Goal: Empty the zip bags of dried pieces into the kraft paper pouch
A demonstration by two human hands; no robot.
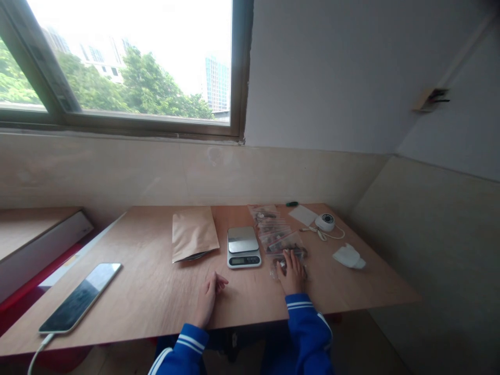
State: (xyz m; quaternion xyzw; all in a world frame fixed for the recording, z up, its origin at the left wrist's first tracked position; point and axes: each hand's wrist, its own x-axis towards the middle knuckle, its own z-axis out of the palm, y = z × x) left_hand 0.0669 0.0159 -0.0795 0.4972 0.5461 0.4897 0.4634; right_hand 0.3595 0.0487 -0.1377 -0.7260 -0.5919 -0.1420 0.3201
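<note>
Resting palm-down on bags [278,235] (right hand [292,274])

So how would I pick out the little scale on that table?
Start at the wooden table under the window. Near its middle, the scale sits between a brown pouch and a row of clear bags. It alone has a silver top and a small display.

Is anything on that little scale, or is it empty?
Empty. The scale has a bare steel platform; the brown pouch lies left of it, the clear bags right of it, one under the right hand.
</note>
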